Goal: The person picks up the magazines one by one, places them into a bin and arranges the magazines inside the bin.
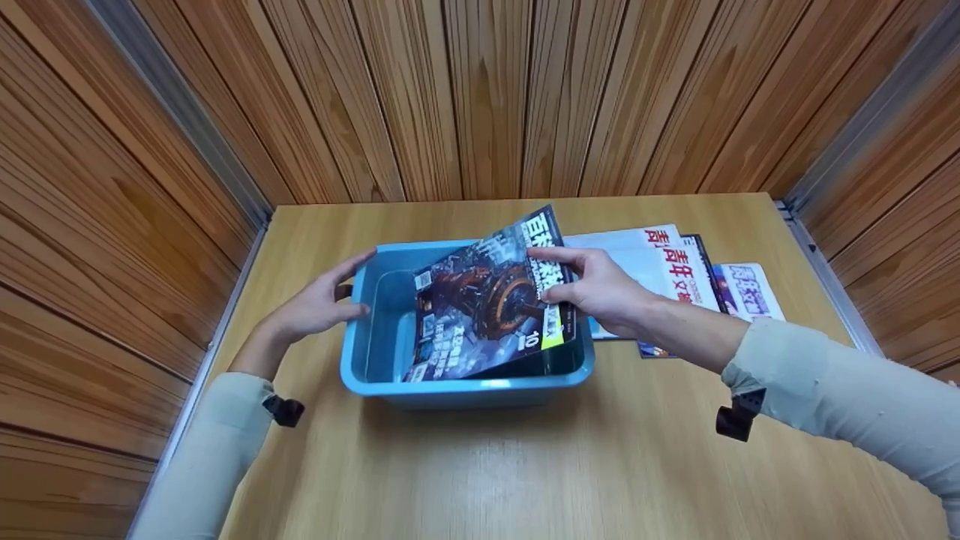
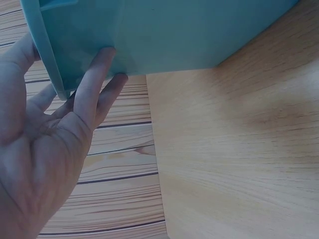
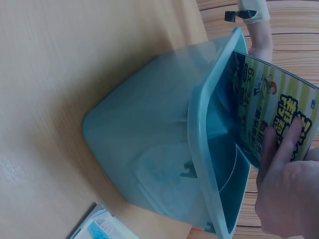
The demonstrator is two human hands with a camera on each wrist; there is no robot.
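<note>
While the left hand (image 1: 315, 307) steadies the blue bin (image 1: 390, 379) with straight fingers, the right hand (image 1: 600, 289) pinches one magazine (image 1: 480, 307) half inside it; three magazines (image 1: 675, 270) remain on the worktop (image 1: 480, 465).

Dark-cover magazine (image 1: 487, 307), frame centre: showing white "百科" and a "10". Right-hand magazines (image 1: 675, 270): displaying red "青年文" headings. Back cover (image 3: 271, 107): bearing "6x" and "24".
</note>
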